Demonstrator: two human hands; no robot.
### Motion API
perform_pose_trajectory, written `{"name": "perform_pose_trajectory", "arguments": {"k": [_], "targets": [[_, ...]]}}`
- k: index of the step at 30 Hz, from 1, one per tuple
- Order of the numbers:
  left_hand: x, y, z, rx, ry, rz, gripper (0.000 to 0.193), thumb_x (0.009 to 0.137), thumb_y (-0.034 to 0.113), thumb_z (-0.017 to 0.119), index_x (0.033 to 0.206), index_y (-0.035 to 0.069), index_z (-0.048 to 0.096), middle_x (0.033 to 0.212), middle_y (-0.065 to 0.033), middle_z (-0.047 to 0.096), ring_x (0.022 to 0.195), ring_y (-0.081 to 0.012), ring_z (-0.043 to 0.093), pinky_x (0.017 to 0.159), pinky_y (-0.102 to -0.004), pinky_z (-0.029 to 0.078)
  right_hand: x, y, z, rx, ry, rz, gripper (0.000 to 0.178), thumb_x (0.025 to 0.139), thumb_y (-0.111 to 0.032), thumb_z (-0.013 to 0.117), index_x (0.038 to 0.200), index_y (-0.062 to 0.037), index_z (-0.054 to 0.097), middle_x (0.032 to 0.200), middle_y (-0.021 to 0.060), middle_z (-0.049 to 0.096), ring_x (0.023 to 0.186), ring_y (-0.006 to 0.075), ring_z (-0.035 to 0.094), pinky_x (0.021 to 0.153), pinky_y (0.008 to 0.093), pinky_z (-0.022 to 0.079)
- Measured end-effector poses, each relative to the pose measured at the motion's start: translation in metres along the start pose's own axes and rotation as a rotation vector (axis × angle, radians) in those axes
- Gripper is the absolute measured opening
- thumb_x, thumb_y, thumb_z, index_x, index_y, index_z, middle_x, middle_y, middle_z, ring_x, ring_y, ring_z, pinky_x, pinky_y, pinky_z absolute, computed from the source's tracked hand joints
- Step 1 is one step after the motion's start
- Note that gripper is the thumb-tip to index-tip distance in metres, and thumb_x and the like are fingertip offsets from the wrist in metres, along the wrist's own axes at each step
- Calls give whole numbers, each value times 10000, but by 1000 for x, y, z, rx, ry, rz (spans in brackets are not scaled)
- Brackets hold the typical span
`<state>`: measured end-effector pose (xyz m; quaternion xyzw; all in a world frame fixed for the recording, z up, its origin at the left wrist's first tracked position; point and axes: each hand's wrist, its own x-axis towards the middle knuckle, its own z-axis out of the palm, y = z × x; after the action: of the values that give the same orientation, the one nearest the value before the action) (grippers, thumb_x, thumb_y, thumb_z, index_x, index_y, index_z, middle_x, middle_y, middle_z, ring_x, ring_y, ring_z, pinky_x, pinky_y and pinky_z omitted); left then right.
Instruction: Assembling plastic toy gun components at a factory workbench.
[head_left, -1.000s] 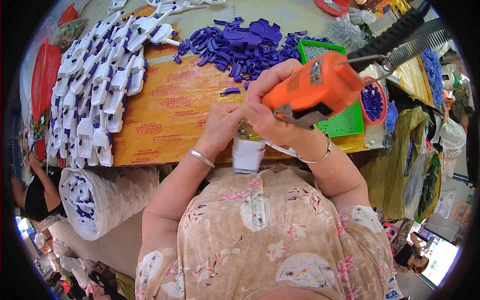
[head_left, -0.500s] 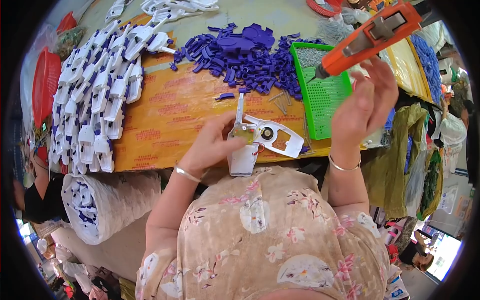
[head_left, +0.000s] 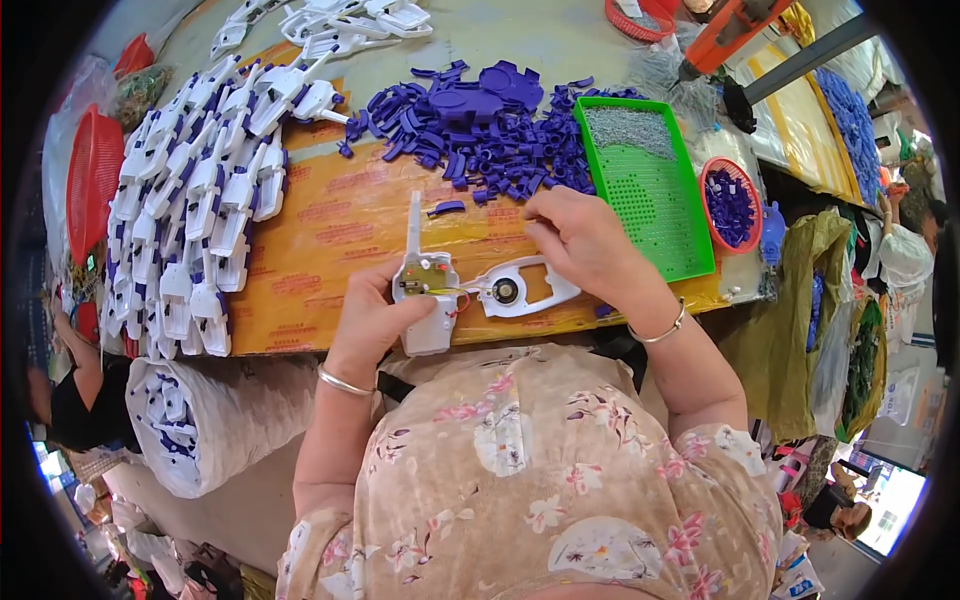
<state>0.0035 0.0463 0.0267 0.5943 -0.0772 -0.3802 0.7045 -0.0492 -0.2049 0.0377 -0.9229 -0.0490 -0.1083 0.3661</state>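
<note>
My left hand (head_left: 375, 315) is closed around a white plastic housing half (head_left: 430, 325) at the table's front edge. Inside this housing sits a small circuit board (head_left: 425, 275), and a thin arm sticks up from its far end. Thin wires run from the board to a second white shell (head_left: 540, 290) with a round black speaker (head_left: 505, 291), lying flat to the right. Over the table just beyond that shell, my right hand (head_left: 590, 240) has its fingers curled and pinched together. Whatever is between its fingertips cannot be made out. Near them lies a purple curved strip (head_left: 446, 208).
Purple plastic parts (head_left: 480, 120) are heaped at the back. A green tray (head_left: 690, 215) of screws stands right, beside a red basket (head_left: 730, 200) of purple pieces. An orange electric screwdriver (head_left: 730, 35) hangs upper right. Stacked white assemblies (head_left: 200, 190) cover the left side.
The orange screwdriver has swung up and away. My right hand has come down leftward to the table, its fingers closing. The housing in my left hand has shifted left, with the wired shell.
</note>
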Motion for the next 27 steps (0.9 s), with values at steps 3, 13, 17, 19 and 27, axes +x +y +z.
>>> {"name": "perform_pose_trajectory", "arguments": {"k": [3, 13, 17, 19, 27], "targets": [[-4, -1, -2, 22, 55, 65, 360, 730, -2, 573, 1082, -77, 588, 931, -141, 663, 814, -232, 677, 741, -319, 550, 12, 4, 10, -154, -72, -45, 103, 814, -87, 580, 906, -43, 598, 745, 126, 525, 719, 321, 557, 635, 385, 448], [-2, -3, 4, -81, 77, 32, 366, 745, 26, 553, 1094, -83, 582, 962, -151, 658, 832, -229, 669, 768, -315, 533, 47, 5, 45, -514, -122, -275, 124, 742, -17, 563, 862, -47, 563, 862, 104, 509, 722, 269, 591, 594, 365, 512], [3, -9, 2, -120, 36, 13, 393, 750, 20, 550, 1131, -72, 559, 991, -143, 652, 859, -210, 662, 781, -302, 524, 47, -7, 33, -474, -124, -173, 86, 757, -29, 551, 842, -34, 559, 823, 123, 544, 749, 276, 611, 613, 361, 525], [7, -9, 4, -133, 33, 14, 414, 751, 19, 548, 1156, -68, 542, 1000, -139, 650, 867, -203, 659, 786, -299, 521, 43, -6, 26, -346, -15, -172, 88, 774, -31, 566, 862, -33, 573, 782, 131, 549, 730, 286, 602, 636, 360, 515], [17, -10, 20, -261, -97, -2, 438, 742, -32, 576, 1176, -33, 525, 984, -110, 652, 810, -152, 648, 736, -268, 525, 15, -31, 7, 870, -81, 239, 92, 856, 2, 557, 899, 30, 633, 887, 1, 638, 807, 50, 571, 713, 218, 480]]}}
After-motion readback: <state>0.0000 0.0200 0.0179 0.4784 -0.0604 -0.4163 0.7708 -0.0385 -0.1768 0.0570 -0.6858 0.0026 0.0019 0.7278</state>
